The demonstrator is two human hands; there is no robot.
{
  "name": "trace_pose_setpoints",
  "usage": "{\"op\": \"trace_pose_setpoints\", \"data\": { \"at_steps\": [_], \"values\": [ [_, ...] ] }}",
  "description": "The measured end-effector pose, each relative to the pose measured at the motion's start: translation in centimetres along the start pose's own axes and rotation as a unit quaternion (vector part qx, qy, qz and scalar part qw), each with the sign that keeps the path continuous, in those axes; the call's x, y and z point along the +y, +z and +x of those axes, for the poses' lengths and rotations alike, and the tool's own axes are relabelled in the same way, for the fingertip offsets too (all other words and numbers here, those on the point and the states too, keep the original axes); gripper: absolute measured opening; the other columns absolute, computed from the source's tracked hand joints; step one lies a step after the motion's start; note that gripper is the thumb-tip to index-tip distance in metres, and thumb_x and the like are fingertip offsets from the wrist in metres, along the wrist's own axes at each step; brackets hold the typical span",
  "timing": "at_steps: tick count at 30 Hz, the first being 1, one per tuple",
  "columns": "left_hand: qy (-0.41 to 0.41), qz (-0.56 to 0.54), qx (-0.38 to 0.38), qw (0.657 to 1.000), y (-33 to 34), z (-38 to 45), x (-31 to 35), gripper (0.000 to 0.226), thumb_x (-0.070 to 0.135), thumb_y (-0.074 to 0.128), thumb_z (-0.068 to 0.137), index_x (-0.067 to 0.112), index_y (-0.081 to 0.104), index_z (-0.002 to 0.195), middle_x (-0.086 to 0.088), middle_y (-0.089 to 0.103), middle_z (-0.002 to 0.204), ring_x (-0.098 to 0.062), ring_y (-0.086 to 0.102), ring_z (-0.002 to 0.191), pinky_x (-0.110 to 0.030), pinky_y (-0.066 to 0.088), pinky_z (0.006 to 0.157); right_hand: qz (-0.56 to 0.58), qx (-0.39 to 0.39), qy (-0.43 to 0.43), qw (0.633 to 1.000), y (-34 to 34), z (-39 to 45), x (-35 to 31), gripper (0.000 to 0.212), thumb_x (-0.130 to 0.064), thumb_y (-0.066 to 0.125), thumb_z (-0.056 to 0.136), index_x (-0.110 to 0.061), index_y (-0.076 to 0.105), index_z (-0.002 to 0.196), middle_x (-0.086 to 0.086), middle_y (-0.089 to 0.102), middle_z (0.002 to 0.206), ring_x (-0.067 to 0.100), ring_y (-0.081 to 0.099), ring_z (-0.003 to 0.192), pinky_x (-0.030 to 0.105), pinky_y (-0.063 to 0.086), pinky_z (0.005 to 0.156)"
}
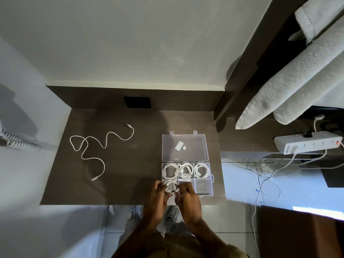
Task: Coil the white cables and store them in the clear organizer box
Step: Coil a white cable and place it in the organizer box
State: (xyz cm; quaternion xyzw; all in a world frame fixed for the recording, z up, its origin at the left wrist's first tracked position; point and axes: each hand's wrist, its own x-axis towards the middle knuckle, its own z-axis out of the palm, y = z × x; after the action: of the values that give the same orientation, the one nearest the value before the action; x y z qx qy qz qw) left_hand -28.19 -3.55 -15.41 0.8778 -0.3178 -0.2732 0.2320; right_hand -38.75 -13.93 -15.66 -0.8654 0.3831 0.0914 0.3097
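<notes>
Both hands, left hand (156, 197) and right hand (188, 199), pinch coiled cable (171, 186) between fingertips, over organizer box (211, 180) near-left compartment.

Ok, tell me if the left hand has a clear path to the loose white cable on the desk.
Probably yes. The loose cable lies alone on bare desk, left of the organizer box, with nothing between. But the left hand is busy with the right hand on a coiled cable.

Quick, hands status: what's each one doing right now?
Left hand: fingers closed on the coiled white cable, at the organizer box front-left compartment.
Right hand: fingers also on that coil.
</notes>
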Motion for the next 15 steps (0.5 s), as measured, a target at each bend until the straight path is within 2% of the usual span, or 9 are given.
{"op": "trace_pose_setpoints", "data": {
  "at_steps": [2,5,8,10,13,15],
  "values": [
    [-0.008,0.002,0.01,1.0,0.0,0.0,0.1,0.03,0.026,0.068,0.097,0.019,0.065,0.126,0.0,0.055,0.132,-0.011,0.063,0.109,-0.02,0.05,0.089,-0.047,-0.006,-0.005,0.999,0.1,0.2,-0.2,0.035,-0.025,0.056,0.107,-0.024,0.058,0.143,0.0,0.049,0.15,0.021,0.068,0.12,0.037,0.064,0.092],
    [-0.04,-0.044,-0.005,0.998,-0.1,0.3,0.4,0.024,0.021,0.065,0.099,0.017,0.062,0.122,-0.001,0.057,0.129,0.003,0.055,0.092,-0.004,0.04,0.077,-0.085,-0.014,-0.006,0.996,0.3,0.3,-0.5,0.037,-0.024,0.064,0.103,-0.024,0.06,0.139,-0.001,0.047,0.151,0.02,0.067,0.123,0.037,0.064,0.092],
    [-0.042,-0.064,-0.008,0.997,0.2,0.6,0.0,0.025,0.014,0.066,0.098,0.004,0.06,0.12,-0.013,0.055,0.128,-0.011,0.053,0.099,0.001,0.041,0.07,-0.083,-0.01,-0.002,0.997,0.5,0.5,-0.5,0.037,-0.022,0.071,0.099,-0.021,0.064,0.135,-0.002,0.047,0.149,0.017,0.067,0.12,0.034,0.064,0.093],
    [-0.037,-0.062,-0.016,0.997,0.1,0.7,-0.4,0.026,0.016,0.067,0.097,0.005,0.063,0.12,-0.015,0.056,0.128,-0.023,0.06,0.106,-0.003,0.045,0.076,-0.061,-0.007,0.0,0.998,0.6,0.5,-0.3,0.032,-0.025,0.068,0.102,-0.02,0.066,0.134,-0.002,0.049,0.146,0.016,0.07,0.113,0.032,0.064,0.091],
    [-0.015,-0.031,-0.033,0.999,-0.4,1.0,-1.2,0.035,0.024,0.067,0.098,0.015,0.064,0.132,-0.004,0.056,0.13,-0.017,0.063,0.113,-0.024,0.054,0.096,-0.014,-0.008,-0.007,1.0,0.5,0.2,0.3,0.036,-0.037,0.061,0.106,-0.023,0.066,0.138,-0.005,0.049,0.147,0.016,0.072,0.112,0.031,0.063,0.094],
    [-0.006,-0.024,-0.045,0.999,-0.6,1.1,-1.8,0.037,0.015,0.063,0.1,0.017,0.061,0.136,-0.004,0.058,0.13,-0.012,0.062,0.11,-0.019,0.053,0.094,0.007,-0.008,-0.002,1.0,0.7,0.0,0.6,0.038,-0.036,0.064,0.105,-0.023,0.064,0.14,-0.006,0.051,0.146,0.013,0.072,0.113,0.028,0.062,0.096]
  ]
}}
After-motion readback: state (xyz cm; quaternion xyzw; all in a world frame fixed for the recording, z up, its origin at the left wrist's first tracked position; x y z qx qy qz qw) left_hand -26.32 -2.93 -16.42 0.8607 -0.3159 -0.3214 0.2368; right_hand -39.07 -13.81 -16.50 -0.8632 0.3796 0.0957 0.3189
